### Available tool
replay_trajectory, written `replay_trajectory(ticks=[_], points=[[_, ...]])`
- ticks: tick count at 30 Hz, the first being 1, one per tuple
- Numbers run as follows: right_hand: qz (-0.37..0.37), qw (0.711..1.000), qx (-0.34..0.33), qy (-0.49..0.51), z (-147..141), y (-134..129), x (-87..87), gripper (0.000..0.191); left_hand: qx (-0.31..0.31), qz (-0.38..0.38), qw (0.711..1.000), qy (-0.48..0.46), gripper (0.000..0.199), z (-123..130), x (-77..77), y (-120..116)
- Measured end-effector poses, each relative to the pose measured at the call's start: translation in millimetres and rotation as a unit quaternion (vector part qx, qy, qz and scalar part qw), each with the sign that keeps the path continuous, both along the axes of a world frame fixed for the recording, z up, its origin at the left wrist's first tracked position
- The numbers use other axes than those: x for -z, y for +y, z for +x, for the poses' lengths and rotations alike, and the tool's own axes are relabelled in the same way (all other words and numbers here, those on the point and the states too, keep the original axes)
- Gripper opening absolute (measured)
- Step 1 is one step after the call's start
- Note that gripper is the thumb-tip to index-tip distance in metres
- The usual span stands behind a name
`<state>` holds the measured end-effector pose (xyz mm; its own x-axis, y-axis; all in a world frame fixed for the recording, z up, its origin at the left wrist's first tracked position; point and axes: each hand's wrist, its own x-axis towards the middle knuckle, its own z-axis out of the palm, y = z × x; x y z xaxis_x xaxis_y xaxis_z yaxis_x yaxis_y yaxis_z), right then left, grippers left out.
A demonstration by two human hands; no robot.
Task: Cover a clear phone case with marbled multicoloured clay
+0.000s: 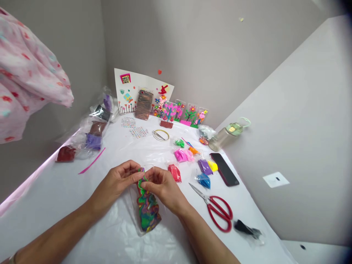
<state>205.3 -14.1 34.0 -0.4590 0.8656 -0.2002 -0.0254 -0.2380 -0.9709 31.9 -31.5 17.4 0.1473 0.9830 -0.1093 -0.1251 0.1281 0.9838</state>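
A swirled strip of multicoloured clay [148, 211], green, purple, red and blue, lies along a clear phone case [135, 212] near the front middle of the table. My left hand [121, 179] pinches the clay's upper end from the left, thumb and fingers together. From the right, my right hand [161, 185] pinches the same upper part, its thumb on the clay. The two hands nearly meet at the top of the case. Part of the case's top edge is hidden behind the fingers.
Red-handled scissors [220, 212], a phone [224, 169] and bagged clay [184, 155] lie right. A bottle [227, 135] stands behind them. More clay bags [93, 141] are at left. Decorated cases [189, 113] and a drawing [126, 88] stand at the back. Pink fabric [30, 77] hangs upper left.
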Motion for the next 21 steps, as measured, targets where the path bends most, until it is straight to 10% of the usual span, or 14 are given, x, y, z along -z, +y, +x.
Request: replay_trajectory(ticks=[13,21], points=[[0.028,0.999,0.043,-0.010,3.7,3.7,-2.3,0.028,0.127,0.007,0.992,-0.024,0.024,-6.5,0.8,4.0],[0.118,0.989,-0.016,-0.083,5.3,-0.7,-3.4,0.032,0.055,0.028,0.997,0.049,0.022,-1.6,-0.9,-0.1]])
